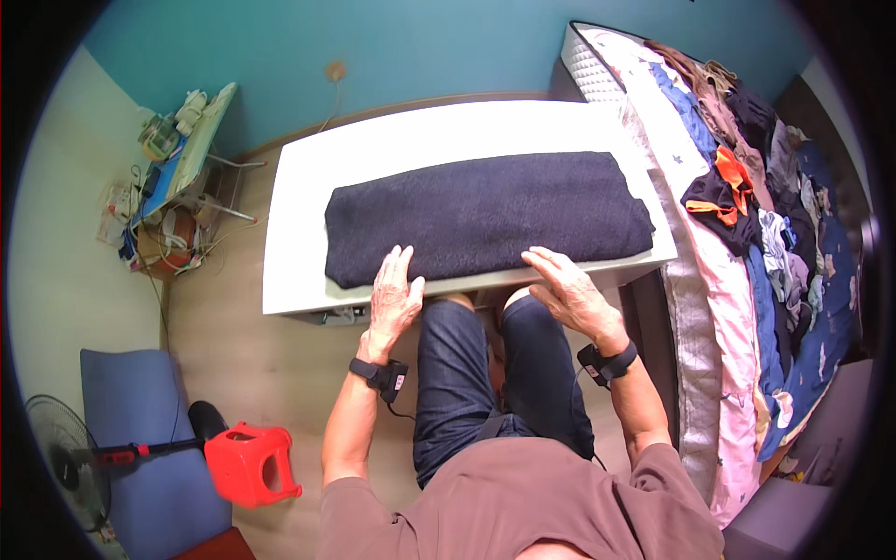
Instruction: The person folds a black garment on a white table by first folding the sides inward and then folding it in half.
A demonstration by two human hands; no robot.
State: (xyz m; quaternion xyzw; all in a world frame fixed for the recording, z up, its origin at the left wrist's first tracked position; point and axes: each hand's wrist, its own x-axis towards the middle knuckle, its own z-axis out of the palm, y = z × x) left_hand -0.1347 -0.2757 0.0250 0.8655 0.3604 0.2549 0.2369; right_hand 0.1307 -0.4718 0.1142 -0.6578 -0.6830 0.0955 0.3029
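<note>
A dark, thick piece of cloth (485,213), folded into a long rectangle, lies flat across the white table (301,224). My left hand (396,297) rests at its near edge, left of the middle, fingers stretched out with the tips on the fabric. Farther right along the same edge is my right hand (567,289), its fingers extended and reaching onto the cloth. Neither hand grips anything. Each wrist wears a black strap with a small device.
Right of the table, a bed (695,280) carries a heap of loose clothes (747,177). A small folding table (201,149) with several items stands at the far left. Nearer on the left are a red stool (245,464), a fan (70,462) and a blue seat (135,401).
</note>
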